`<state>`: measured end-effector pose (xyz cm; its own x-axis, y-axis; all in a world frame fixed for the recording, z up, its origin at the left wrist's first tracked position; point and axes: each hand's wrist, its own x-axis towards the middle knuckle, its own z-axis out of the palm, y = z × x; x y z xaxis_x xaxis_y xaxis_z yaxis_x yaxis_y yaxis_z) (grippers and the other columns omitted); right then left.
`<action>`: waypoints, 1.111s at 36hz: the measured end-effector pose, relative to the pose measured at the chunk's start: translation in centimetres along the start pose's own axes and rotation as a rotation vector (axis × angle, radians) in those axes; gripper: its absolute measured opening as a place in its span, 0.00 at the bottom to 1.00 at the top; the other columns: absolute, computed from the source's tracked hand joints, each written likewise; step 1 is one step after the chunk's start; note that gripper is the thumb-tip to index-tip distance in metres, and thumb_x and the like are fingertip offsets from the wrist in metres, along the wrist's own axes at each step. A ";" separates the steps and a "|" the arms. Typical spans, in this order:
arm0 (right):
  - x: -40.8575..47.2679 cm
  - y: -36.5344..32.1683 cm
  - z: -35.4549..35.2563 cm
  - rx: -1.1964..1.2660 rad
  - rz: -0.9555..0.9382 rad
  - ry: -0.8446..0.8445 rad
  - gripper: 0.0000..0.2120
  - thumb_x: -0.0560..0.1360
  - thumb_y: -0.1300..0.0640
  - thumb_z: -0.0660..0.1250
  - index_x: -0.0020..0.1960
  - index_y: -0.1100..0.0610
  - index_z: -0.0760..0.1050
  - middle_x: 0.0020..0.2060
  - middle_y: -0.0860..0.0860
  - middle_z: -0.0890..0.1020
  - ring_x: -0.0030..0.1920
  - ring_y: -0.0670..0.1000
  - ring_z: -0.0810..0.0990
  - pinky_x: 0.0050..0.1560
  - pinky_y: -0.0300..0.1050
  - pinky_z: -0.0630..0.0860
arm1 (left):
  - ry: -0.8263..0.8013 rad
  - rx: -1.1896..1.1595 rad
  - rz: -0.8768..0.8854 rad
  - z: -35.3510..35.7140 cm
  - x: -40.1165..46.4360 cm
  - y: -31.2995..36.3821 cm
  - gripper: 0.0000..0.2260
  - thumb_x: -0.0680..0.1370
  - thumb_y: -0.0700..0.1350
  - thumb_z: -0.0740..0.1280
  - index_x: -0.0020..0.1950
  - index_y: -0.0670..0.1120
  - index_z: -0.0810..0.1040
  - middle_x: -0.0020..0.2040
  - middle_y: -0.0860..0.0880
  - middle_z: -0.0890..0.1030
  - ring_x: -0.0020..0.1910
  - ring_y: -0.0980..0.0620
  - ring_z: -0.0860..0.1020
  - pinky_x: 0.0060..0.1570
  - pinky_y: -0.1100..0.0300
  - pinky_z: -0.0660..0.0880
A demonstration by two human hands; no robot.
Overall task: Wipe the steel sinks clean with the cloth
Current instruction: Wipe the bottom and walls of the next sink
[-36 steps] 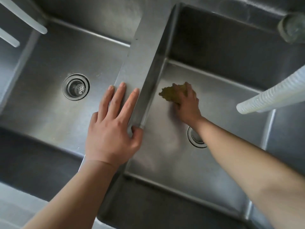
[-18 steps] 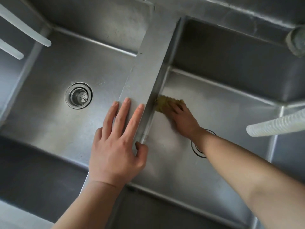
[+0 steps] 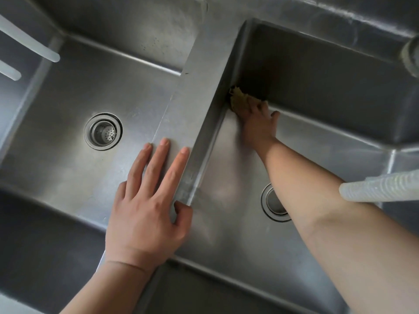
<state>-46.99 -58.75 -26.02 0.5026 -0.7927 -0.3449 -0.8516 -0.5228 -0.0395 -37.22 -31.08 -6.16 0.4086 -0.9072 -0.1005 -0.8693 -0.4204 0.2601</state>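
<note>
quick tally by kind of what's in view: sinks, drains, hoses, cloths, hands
sinks: 2, left sink, right sink
drains: 2, left drain, right drain
hoses: 3, two at upper left, ribbed hose
cloths: 1, cloth
hands: 2, left hand, right hand
total: 10

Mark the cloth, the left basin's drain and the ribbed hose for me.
cloth (image 3: 238, 99), head view, on its bunched yellow middle.
left basin's drain (image 3: 103, 131), head view, on the strainer basket.
ribbed hose (image 3: 383, 188), head view, on its ribbed wall.

Both steel sinks (image 3: 68, 173) are seen in dull grey, faintly streaked. The cloth (image 3: 239, 99) appears mustard yellow, though blurred. A ribbed hose (image 3: 381, 186) is shown in pale translucent white.
</note>
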 end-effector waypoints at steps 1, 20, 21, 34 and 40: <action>-0.2 0.2 0.0 -0.005 0.007 -0.009 0.38 0.77 0.65 0.59 0.79 0.42 0.46 0.79 0.49 0.52 0.77 0.62 0.49 0.69 0.73 0.54 | 0.001 0.002 0.001 0.0 0.0 0.0 0.35 0.68 0.48 0.58 0.78 0.51 0.64 0.78 0.47 0.62 0.78 0.44 0.58 0.65 0.45 0.69; -9.0 12.0 0.5 0.237 0.449 -0.002 0.29 0.79 0.61 0.57 0.79 0.50 0.55 0.78 0.50 0.56 0.77 0.54 0.53 0.74 0.52 0.52 | -0.009 0.011 0.000 0.0 -0.1 -0.1 0.36 0.68 0.52 0.57 0.78 0.53 0.62 0.79 0.48 0.61 0.78 0.44 0.58 0.64 0.43 0.70; -9.8 11.9 0.1 0.272 0.474 -0.003 0.27 0.79 0.61 0.58 0.78 0.53 0.59 0.77 0.52 0.59 0.76 0.55 0.56 0.73 0.49 0.54 | -0.011 0.014 0.002 0.0 -0.1 -0.1 0.36 0.68 0.52 0.57 0.78 0.53 0.62 0.79 0.48 0.61 0.78 0.44 0.58 0.64 0.43 0.70; -19.4 11.2 4.2 0.503 0.239 -0.051 0.14 0.76 0.56 0.67 0.60 0.46 0.81 0.56 0.53 0.79 0.55 0.59 0.77 0.52 0.39 0.70 | -0.039 0.077 -0.012 -0.3 -0.5 0.6 0.35 0.70 0.53 0.57 0.79 0.53 0.59 0.79 0.46 0.60 0.79 0.44 0.55 0.73 0.40 0.57; -23.6 12.8 2.7 0.699 0.474 0.255 0.23 0.70 0.70 0.66 0.63 0.56 0.79 0.59 0.58 0.78 0.56 0.62 0.78 0.61 0.46 0.74 | -0.015 0.230 0.273 -0.4 -1.4 1.7 0.36 0.72 0.48 0.60 0.80 0.49 0.57 0.80 0.38 0.53 0.78 0.37 0.52 0.76 0.41 0.47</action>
<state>-70.19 -45.88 -20.89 0.0199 -0.9670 -0.2540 -0.8332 0.1243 -0.5388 -39.13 -30.48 -5.19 0.1502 -0.9860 -0.0719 -0.9864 -0.1544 0.0562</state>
